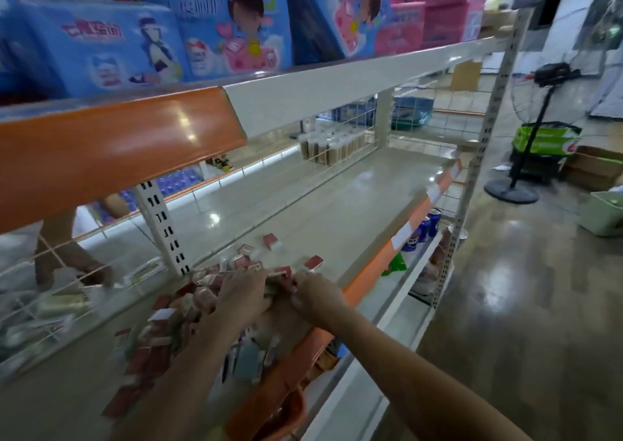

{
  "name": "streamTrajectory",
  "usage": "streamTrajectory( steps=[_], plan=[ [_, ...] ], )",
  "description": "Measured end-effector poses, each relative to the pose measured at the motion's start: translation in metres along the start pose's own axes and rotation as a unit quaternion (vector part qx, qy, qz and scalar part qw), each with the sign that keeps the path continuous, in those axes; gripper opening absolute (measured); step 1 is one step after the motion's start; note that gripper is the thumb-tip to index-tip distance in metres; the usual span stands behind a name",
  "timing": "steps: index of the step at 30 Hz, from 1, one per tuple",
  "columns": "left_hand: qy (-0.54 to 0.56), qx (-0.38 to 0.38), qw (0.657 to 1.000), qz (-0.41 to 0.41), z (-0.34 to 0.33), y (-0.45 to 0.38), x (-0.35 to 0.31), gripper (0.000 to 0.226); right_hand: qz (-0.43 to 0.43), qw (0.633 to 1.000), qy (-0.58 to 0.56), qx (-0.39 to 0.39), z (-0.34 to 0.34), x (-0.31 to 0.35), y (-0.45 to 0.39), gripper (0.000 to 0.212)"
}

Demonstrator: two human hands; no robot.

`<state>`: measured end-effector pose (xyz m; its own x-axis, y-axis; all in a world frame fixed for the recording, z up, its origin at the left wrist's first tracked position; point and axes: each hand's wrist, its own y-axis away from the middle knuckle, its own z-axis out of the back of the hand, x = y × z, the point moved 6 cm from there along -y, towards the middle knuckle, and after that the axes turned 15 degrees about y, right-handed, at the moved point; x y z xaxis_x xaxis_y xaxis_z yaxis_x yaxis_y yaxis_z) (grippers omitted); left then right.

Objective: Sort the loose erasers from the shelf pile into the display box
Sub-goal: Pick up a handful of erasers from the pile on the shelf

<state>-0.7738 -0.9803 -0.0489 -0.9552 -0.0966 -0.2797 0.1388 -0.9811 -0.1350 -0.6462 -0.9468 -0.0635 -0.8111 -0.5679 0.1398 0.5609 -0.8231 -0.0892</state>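
Left hand (241,294): laid palm-down on the eraser pile (161,326), fingers spread and bent over the red-and-white erasers; grip on any single piece cannot be told because of blur. Right hand (315,297): just beside the left, fingers curled, fingertips (296,280) pinching what looks like a small red eraser at the far edge of the pile. Both forearms reaching in from the lower edge of the view.

Pile location: middle shelf (337,198), near end, close to the orange front strip (371,272). Several stray erasers (271,240) lying apart from the pile, farther along the shelf surface. Display box: not identifiable; blurred flat packs close to the shelf front below the hands, nature unclear.

Surroundings: upper shelf loaded with blue packages (219,19) and pink packages (435,5). Blue cans (426,230) on the lower level at right. Standing fan (526,130) on the glossy floor (522,305), green crate (546,140) behind it. Another person's leg (64,238) visible through the wire back panel at left.
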Motion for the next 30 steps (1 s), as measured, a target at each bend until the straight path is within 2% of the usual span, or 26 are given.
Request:
streamTrajectory(
  steps=[4,8,11,17,19,22,26,30],
  plan=[
    [0.036,-0.038,0.998,0.024,0.002,0.008,-0.001,0.038,0.042,0.995,-0.089,-0.014,0.005,-0.017,-0.007,0.022],
    [0.157,-0.105,0.980,0.062,0.012,0.027,-0.003,0.035,0.060,0.968,-0.244,0.022,0.002,-0.034,-0.015,0.022],
    [0.260,-0.131,0.951,0.104,0.017,0.045,-0.004,0.034,0.072,0.916,-0.387,0.082,0.000,-0.034,-0.016,0.019],
    [0.364,-0.218,0.884,0.196,0.029,0.102,-0.005,0.028,0.115,0.787,-0.582,0.169,0.007,-0.008,-0.006,0.018],
    [0.388,-0.242,0.858,0.233,0.032,0.125,-0.004,0.021,0.137,0.752,-0.610,0.210,0.007,0.008,0.003,0.019],
    [0.424,-0.294,0.815,0.262,0.038,0.161,-0.003,0.026,0.185,0.719,-0.618,0.257,0.008,0.036,0.019,0.021],
    [0.454,-0.339,0.772,0.286,0.048,0.208,-0.004,0.023,0.244,0.713,-0.590,0.292,0.010,0.074,0.043,0.033],
    [0.464,-0.398,0.722,0.323,0.060,0.258,0.003,0.014,0.250,0.698,-0.585,0.329,0.005,0.119,0.070,0.022]
  ],
)
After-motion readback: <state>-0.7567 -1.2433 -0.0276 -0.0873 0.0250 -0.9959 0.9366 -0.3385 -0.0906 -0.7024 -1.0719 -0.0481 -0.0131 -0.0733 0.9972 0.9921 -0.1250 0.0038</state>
